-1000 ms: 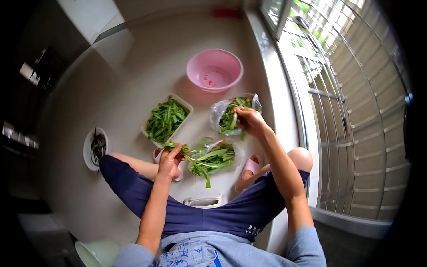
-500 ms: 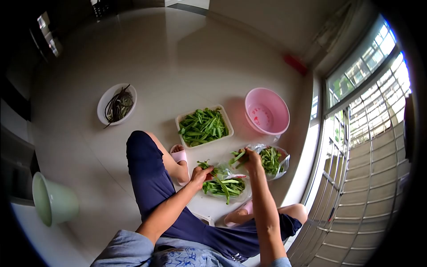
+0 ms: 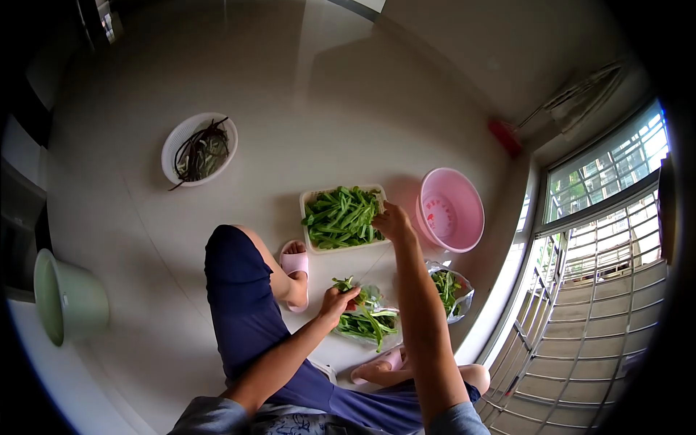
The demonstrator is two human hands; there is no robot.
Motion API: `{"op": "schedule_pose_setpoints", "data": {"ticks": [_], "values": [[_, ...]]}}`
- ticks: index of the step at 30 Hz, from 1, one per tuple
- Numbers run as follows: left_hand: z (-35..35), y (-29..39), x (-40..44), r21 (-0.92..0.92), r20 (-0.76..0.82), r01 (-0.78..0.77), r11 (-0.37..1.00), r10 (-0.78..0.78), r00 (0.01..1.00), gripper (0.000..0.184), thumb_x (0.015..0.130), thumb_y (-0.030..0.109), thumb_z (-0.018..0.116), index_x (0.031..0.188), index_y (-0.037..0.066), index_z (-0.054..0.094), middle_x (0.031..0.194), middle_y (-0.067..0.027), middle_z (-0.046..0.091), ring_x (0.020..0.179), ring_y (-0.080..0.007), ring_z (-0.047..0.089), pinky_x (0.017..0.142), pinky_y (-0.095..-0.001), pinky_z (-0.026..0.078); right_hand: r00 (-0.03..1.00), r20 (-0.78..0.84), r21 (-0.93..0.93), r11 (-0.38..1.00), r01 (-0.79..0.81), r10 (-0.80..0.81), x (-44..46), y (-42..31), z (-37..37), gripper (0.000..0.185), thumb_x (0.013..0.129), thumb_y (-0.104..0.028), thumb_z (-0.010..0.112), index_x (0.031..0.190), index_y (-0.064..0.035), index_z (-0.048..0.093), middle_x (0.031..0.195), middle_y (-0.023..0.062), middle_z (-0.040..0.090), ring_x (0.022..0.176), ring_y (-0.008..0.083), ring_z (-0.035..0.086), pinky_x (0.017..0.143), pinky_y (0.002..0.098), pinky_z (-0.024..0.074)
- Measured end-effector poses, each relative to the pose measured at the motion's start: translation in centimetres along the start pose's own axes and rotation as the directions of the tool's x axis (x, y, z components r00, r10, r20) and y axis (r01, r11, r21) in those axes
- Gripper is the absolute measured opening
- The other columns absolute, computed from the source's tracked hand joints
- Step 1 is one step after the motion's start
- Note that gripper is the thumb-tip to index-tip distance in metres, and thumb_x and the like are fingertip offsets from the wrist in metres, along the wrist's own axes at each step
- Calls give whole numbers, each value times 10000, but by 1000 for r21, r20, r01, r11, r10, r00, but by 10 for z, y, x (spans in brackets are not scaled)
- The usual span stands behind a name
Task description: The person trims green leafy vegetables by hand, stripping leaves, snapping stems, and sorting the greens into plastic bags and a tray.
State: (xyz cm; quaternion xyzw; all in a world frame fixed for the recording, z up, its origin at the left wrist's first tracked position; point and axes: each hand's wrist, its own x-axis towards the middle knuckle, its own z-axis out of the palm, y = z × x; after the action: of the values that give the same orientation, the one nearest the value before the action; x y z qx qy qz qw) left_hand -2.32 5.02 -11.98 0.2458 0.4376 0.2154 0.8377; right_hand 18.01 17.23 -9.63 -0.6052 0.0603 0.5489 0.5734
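Observation:
My left hand [image 3: 339,304] is closed around a small bunch of leafy greens [image 3: 345,285], above an open plastic bag. More long-stemmed greens [image 3: 370,325] lie in that bag, between my feet. Farther out, my right hand [image 3: 394,222] is at the right edge of a cream rectangular basket [image 3: 349,249]. Its fingers are curled against leafy greens there, partly hidden by the hand. Cut green pieces [image 3: 339,217] are heaped in the basket. A second clear bag [image 3: 462,301] of greens sits right of my right forearm, which covers part of it.
A pink basin [image 3: 457,206] stands right of the basket. At the left is a white colander [image 3: 170,148] with dark, long stalks [image 3: 203,154]. A pale green bucket [image 3: 80,301] stands far left. A barred window [image 3: 602,239] runs along the right side.
My right hand has moved forward from beside the plastic bags to the right edge of the basket. My left hand stays over the near bag with its greens. The view has shifted.

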Motion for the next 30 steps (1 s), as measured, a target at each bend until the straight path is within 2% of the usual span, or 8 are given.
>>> {"op": "schedule_pose_setpoints", "data": {"ticks": [4, 6, 8, 11, 15, 19, 24, 30], "values": [[3, 6, -4, -26, 2, 33, 999, -33, 999, 174, 704, 190, 606, 764, 33, 561, 624, -33, 573, 435, -78, 494, 405, -185, 410, 958, 247, -138, 973, 185, -147, -12, -7, -56, 336, 783, -134, 465, 1034, 81, 403, 847, 149, 500, 784, 239, 509, 703, 321, 441], [3, 10, -6, -89, 14, 40, 995, -39, 999, 155, 709, 162, 595, 804, 45, 558, 698, -38, 586, 531, -108, 557, 431, -193, 424, 958, 151, -239, 932, 273, -242, -74, -9, -65, 329, 783, -73, 446, 1073, 77, 405, 915, 152, 517, 841, 215, 516, 710, 272, 443], [1, 10, -6, -90, 30, 20, 996, -17, 999, 160, 709, 152, 593, 829, 54, 553, 725, -35, 585, 571, -118, 570, 441, -196, 421, 950, 143, -263, 914, 307, -278, -113, 0, -95, 278, 769, -85, 474, 990, 84, 488, 814, 106, 554, 729, 160, 537, 636, 233, 447], [7, 22, -14, -94, 146, 21, 995, -7, 989, 134, 732, 160, 578, 816, 65, 535, 723, -40, 582, 579, -116, 559, 440, -204, 407, 895, 286, -609, 656, 446, -343, -176, 7, -132, 156, 749, -57, 505, 849, 26, 592, 704, 54, 584, 611, 94, 529, 568, 209, 438], [21, 33, -30, -32, 282, 31, 999, -21, 959, 132, 752, 183, 562, 821, 79, 517, 731, -57, 591, 601, -133, 565, 457, -202, 396, 896, 318, -574, 690, 442, -309, -236, 27, -151, 141, 726, 7, 524, 847, 8, 596, 668, 34, 571, 606, 71, 509, 568, 188, 425], [30, 41, -43, 79, 322, 4, 997, -29, 946, 129, 755, 191, 560, 813, 86, 513, 742, -48, 583, 613, -124, 558, 474, -202, 391, 813, 423, -518, 630, 579, -399, -247, 50, -153, 135, 726, 10, 533, 851, 17, 582, 769, 35, 568, 700, 92, 519, 649, 200, 418], [40, 46, -56, 146, 405, -61, 987, -3, 915, 129, 768, 202, 546, 809, 85, 512, 731, -39, 578, 619, -118, 553, 479, -196, 383, 596, 645, -623, 122, 773, -479, -263, 70, -128, 169, 663, -53, 578, 824, -2, 588, 762, 129, 551, 641, 237, 546, 580, 292, 442], [44, 46, -63, 206, 377, -77, 976, -6, 926, 141, 773, 204, 538, 818, 72, 521, 734, -50, 581, 609, -117, 553, 478, -187, 379, 493, 702, -553, 42, 832, -514, -259, 78, -132, 129, 647, -45, 558, 764, -2, 589, 700, 127, 550, 635, 280, 534, 575, 331, 437]]}}
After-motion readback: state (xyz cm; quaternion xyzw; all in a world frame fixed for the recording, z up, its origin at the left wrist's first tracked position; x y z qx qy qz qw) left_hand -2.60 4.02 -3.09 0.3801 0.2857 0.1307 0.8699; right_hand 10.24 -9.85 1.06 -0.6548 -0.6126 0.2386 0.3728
